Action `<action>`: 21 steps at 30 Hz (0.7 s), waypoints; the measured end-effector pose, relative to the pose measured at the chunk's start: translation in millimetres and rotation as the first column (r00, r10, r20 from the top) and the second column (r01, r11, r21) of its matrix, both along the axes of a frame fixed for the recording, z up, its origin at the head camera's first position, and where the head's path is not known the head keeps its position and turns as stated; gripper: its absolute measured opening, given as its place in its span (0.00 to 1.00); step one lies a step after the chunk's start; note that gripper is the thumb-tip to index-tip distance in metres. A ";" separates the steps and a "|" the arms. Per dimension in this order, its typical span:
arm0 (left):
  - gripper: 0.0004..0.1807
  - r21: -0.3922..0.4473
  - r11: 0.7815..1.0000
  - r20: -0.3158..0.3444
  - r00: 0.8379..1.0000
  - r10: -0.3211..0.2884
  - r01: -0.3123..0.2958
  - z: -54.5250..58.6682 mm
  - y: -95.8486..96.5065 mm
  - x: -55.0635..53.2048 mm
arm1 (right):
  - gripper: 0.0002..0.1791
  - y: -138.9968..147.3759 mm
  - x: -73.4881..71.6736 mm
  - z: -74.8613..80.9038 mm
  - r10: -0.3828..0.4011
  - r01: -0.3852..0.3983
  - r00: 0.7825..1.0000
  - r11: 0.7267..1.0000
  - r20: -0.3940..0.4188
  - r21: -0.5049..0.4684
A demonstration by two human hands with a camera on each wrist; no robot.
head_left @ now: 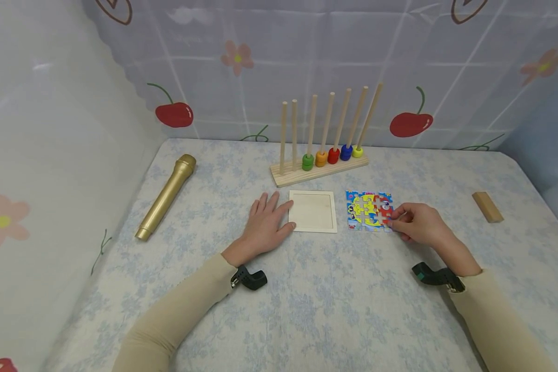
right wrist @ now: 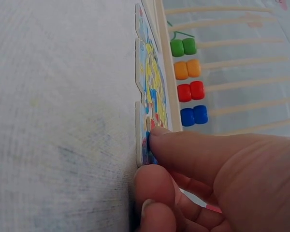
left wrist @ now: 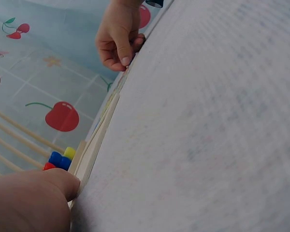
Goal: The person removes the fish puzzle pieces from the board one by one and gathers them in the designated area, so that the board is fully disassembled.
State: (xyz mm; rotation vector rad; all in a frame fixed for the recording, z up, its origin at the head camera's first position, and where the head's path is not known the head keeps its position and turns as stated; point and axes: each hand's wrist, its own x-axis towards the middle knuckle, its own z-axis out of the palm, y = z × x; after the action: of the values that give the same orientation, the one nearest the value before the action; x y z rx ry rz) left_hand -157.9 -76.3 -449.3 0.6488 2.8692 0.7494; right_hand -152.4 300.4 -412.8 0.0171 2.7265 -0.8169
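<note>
Colourful jigsaw pieces [head_left: 369, 211] lie spread with small gaps as a fish picture on the cloth. At the lower right corner of the picture, my right hand [head_left: 416, 223] pinches a corner puzzle piece [right wrist: 141, 137], thumb on its face and curled fingers at its edge. Left of the puzzle lies a shallow wooden puzzle tray [head_left: 312, 212], bare inside its raised rim. My left hand [head_left: 267, 223] rests with fingers spread at the tray's left side, its thumb and index fingertip on the rim. In the left wrist view, the thumb [left wrist: 65, 183] touches the tray's edge.
Behind the tray stands a wooden bead rack [head_left: 323, 169] with upright pegs and coloured beads. A gold microphone [head_left: 165, 197] lies at the left, and a small wooden block [head_left: 487, 207] at the right. A patterned cloth [head_left: 325, 310] covers the table.
</note>
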 end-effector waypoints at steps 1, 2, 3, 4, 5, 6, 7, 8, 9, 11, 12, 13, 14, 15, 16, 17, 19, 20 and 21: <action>0.32 -0.001 1.000 0.001 1.000 -0.001 0.001 0.0 0.1 0.1 | 0.14 0.0 0.0 0.0 0.001 -0.001 1.000 1.000 0.004 0.002; 0.32 -0.001 1.000 0.002 1.000 -0.001 0.001 0.1 0.2 0.2 | 0.14 0.3 0.1 0.0 0.002 -0.002 1.000 1.000 0.006 0.001; 0.32 0.000 1.000 0.002 1.000 -0.001 0.001 0.2 0.5 0.2 | 0.13 0.1 0.2 0.2 0.000 0.000 1.000 1.000 0.008 0.002; 0.32 0.003 1.000 0.000 1.000 -0.001 0.001 0.5 0.6 0.4 | 0.13 0.2 0.4 0.3 -0.001 0.001 1.000 1.000 0.010 0.002; 0.32 0.005 1.000 -0.001 1.000 -0.002 0.002 0.6 0.7 0.6 | 0.13 0.3 0.5 0.3 -0.001 0.001 1.000 1.000 0.010 0.001; 0.32 0.009 1.000 -0.004 1.000 -0.002 0.002 0.7 0.8 0.6 | 0.13 0.7 0.3 0.0 -0.001 0.001 1.000 1.000 0.011 0.003; 0.32 0.012 1.000 -0.007 1.000 -0.002 0.002 0.7 0.8 0.5 | 0.13 1.0 0.0 -0.3 0.000 0.000 1.000 1.000 0.008 0.003; 0.32 0.014 1.000 -0.007 1.000 -0.002 0.002 0.6 0.8 0.3 | 0.14 1.1 -0.3 -0.3 0.000 0.000 1.000 1.000 0.006 0.003; 0.32 0.014 1.000 -0.007 1.000 -0.001 0.001 0.5 0.9 -0.1 | 0.14 1.1 -0.5 -0.1 0.001 -0.001 1.000 1.000 0.005 0.005; 0.32 0.017 1.000 -0.007 1.000 0.000 0.000 0.1 0.9 -0.8 | 0.14 1.3 -0.9 0.0 0.004 -0.004 1.000 1.000 -0.002 0.003; 0.32 0.019 1.000 -0.008 1.000 0.001 0.000 -0.1 0.9 -0.9 | 0.14 1.3 -0.8 0.0 0.004 -0.004 1.000 1.000 -0.007 0.001; 0.32 0.018 1.000 -0.007 1.000 0.000 0.000 -0.1 0.9 -1.0 | 0.15 1.2 -0.5 0.0 0.004 -0.004 1.000 1.000 -0.013 0.000; 0.32 0.018 1.000 -0.006 1.000 0.000 0.000 -0.2 0.8 -0.9 | 0.15 0.8 -0.1 0.2 0.004 -0.004 1.000 1.000 -0.019 -0.002; 0.32 0.016 1.000 -0.005 1.000 0.000 0.000 -0.2 0.7 -0.7 | 0.15 0.7 0.3 0.1 0.005 -0.006 1.000 1.000 -0.026 -0.003; 0.32 0.015 1.000 -0.004 1.000 -0.001 0.001 -0.2 0.5 -0.4 | 0.15 0.6 0.6 -0.1 0.007 -0.007 0.999 1.000 -0.032 -0.004; 0.32 0.014 1.000 -0.003 1.000 -0.001 0.001 -0.1 0.4 -0.1 | 0.15 0.5 0.9 -0.3 0.006 -0.006 0.999 1.000 -0.036 -0.005; 0.32 0.010 1.000 -0.001 1.000 -0.001 0.001 -0.2 0.1 0.5 | 0.15 -0.1 1.4 -0.5 0.002 -0.003 1.000 1.000 -0.031 -0.007; 0.32 0.009 1.000 0.001 1.000 0.000 0.000 -0.6 -0.1 0.6 | 0.16 -0.4 1.5 -0.6 -0.001 0.001 1.000 1.000 -0.026 -0.008; 0.32 0.009 1.000 0.003 1.000 -0.001 0.001 -0.6 -0.2 0.6 | 0.16 -0.4 1.4 -0.6 -0.002 0.002 1.000 1.000 -0.020 -0.008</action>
State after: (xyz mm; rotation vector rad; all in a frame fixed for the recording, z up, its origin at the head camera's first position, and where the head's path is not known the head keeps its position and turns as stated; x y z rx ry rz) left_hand -157.3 -76.5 -449.9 0.6488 2.8641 0.7636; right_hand -151.0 300.0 -413.4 0.0096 2.7417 -0.8332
